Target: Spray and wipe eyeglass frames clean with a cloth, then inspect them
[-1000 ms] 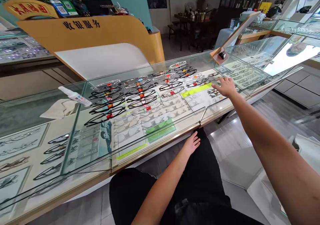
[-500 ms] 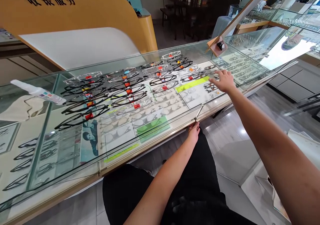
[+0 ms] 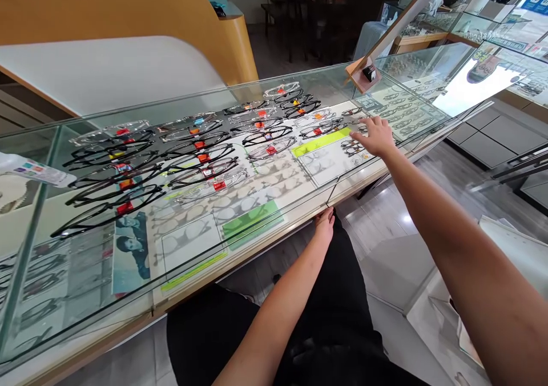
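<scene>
My right hand (image 3: 375,136) rests on the glass top of the display case (image 3: 265,226), with its fingers spread and nothing in it. It is next to a small pair of eyeglasses (image 3: 354,147) and a yellow-green strip (image 3: 321,141). My left hand (image 3: 325,221) is down at the case's front edge, fingers curled against it near a seam in the glass. Several eyeglasses (image 3: 203,159) with red, orange and blue tags lie in rows on the glass, left of my right hand. Under the glass, a green card (image 3: 252,224) is visible.
A white spray bottle (image 3: 38,170) lies at the left end of the glass. A tilted framed mirror or stand (image 3: 394,32) stands on the far right of the case. Behind is an orange and white counter (image 3: 128,15). More glass cases (image 3: 496,26) fill the right background.
The view has turned slightly, so the case and eyeglasses shift left and the spray bottle is partly cut off. Both hands keep about the same places on the case.
</scene>
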`<state>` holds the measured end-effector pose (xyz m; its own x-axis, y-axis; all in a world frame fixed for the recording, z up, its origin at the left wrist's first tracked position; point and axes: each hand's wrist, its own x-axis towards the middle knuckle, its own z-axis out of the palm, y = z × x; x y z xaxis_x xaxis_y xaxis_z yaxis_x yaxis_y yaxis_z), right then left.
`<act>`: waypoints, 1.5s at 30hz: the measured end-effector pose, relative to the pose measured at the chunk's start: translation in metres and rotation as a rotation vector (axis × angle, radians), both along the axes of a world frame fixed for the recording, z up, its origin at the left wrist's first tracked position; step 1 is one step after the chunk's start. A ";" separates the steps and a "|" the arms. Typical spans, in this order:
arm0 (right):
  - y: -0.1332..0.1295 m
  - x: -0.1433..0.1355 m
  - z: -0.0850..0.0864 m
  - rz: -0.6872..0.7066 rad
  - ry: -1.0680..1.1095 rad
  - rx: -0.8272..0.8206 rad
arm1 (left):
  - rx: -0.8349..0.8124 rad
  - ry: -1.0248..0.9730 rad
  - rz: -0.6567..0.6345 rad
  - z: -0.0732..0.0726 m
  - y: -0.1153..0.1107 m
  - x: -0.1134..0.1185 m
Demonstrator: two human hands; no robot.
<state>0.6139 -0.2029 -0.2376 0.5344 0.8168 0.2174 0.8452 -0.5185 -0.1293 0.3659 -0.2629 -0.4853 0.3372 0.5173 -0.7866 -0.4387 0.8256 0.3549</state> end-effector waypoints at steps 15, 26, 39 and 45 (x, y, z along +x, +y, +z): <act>-0.002 -0.005 0.006 -0.004 0.014 -0.038 | -0.007 0.035 0.009 0.012 0.008 -0.005; -0.002 -0.011 0.010 -0.024 0.047 -0.039 | 0.009 0.093 -0.033 0.023 0.002 -0.007; 0.001 -0.013 0.016 -0.076 0.080 -0.189 | 0.019 0.126 -0.137 0.020 -0.051 -0.018; 0.000 -0.013 0.016 -0.076 0.079 -0.198 | 0.026 0.150 -0.225 0.030 -0.093 -0.033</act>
<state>0.6007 -0.2025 -0.2212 0.6053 0.7959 0.0123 0.7939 -0.6025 -0.0827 0.3325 -0.3557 -0.4552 0.3265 0.4632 -0.8239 -0.1863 0.8861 0.4244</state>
